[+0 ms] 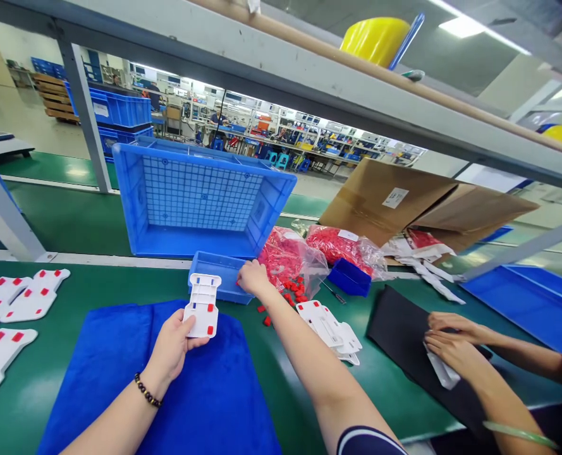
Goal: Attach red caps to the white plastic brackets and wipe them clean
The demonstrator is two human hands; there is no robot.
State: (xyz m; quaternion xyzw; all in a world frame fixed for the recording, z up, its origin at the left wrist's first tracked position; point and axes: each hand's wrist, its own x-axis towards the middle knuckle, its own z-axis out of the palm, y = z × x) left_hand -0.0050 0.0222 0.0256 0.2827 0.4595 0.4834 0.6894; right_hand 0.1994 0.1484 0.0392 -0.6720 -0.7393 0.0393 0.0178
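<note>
Left hand (174, 344) grips a flat white plastic plate (202, 304) with red inserts above the soft blue cloth (119, 373); right hand (252, 277) reaches, fingers curled, into the shallow blue tray (214, 272). No writing is readable.

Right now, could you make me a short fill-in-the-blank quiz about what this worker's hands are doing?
1. The left hand holds a white plastic part with ____ inserts.
2. The right hand reaches into a small ____ tray.
3. Under the left hand lies a blue ____.
4. The clear bags hold red ____.

Missing words: red; blue; cloth; pieces
</note>
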